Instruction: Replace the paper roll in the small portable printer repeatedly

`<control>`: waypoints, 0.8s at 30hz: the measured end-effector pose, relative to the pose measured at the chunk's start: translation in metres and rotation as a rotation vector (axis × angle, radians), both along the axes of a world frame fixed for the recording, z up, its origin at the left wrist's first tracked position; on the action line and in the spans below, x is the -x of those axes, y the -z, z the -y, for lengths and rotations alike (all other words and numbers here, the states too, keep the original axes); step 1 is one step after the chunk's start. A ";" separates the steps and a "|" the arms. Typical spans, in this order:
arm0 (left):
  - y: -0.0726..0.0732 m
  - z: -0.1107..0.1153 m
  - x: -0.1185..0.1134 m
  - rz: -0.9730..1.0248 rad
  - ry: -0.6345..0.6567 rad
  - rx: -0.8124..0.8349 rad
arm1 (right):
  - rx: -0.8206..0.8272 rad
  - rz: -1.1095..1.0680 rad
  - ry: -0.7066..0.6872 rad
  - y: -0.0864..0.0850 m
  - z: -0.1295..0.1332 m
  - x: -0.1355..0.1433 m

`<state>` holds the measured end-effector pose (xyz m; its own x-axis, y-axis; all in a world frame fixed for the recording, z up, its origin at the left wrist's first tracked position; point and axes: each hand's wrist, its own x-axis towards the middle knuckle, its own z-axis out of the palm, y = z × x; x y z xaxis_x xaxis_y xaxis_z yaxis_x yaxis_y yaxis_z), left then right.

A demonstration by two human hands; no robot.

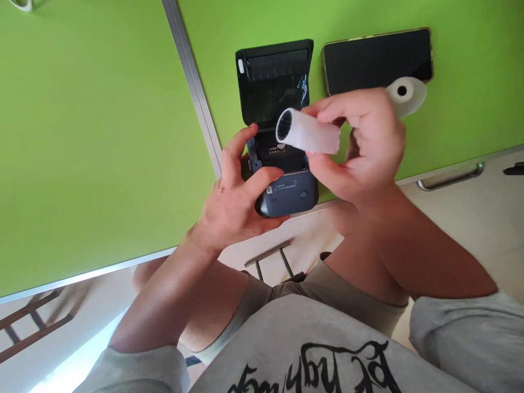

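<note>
A small dark label printer (289, 194) sits at the table's front edge with its lid (274, 82) tipped back and its paper bay exposed. My left hand (233, 191) grips it from the left, thumb over the front rim and a finger by the hinge side. Between the thumb and fingers of my right hand (364, 136) is a thin, nearly bare paper roll (315, 131), its dark hollow core facing left. It is held tilted above the bay and partly covers it. A second, fuller white paper roll (409, 95) lies beyond my right hand, partly hidden by it.
The green tabletop (94, 136) has a metal seam strip (192, 82) left of the printer. Behind my right hand lies a black phone (376, 60). A white ring-shaped object (22, 5) shows at the top left. Below the table edge is a metal handle (452, 179).
</note>
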<state>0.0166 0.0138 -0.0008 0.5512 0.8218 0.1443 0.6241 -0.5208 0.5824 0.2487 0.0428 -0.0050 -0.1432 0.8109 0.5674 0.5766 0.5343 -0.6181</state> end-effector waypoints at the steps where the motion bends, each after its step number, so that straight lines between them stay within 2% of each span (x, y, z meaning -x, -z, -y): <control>1: 0.000 -0.001 0.000 -0.004 0.001 0.006 | 0.031 0.020 -0.013 0.000 0.000 0.001; 7: -0.001 -0.002 0.002 -0.027 0.023 0.020 | 0.139 0.015 -0.063 0.003 -0.005 0.008; 13: 0.003 -0.004 0.005 0.114 0.048 -0.015 | 0.107 -0.233 -0.211 0.003 -0.009 0.015; 17: 0.004 -0.008 0.007 0.282 -0.048 0.022 | 0.118 -0.277 -0.263 0.002 -0.009 0.016; 20: 0.001 -0.011 0.006 0.306 -0.102 0.052 | 0.124 -0.253 -0.298 -0.002 -0.007 0.017; 24: -0.003 -0.011 0.004 0.261 -0.155 0.006 | 0.120 -0.258 -0.330 -0.007 -0.005 0.019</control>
<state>0.0122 0.0249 0.0024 0.3644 0.8945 0.2590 0.5249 -0.4270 0.7363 0.2297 0.0479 0.0023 -0.2715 0.8080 0.5230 0.2053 0.5795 -0.7887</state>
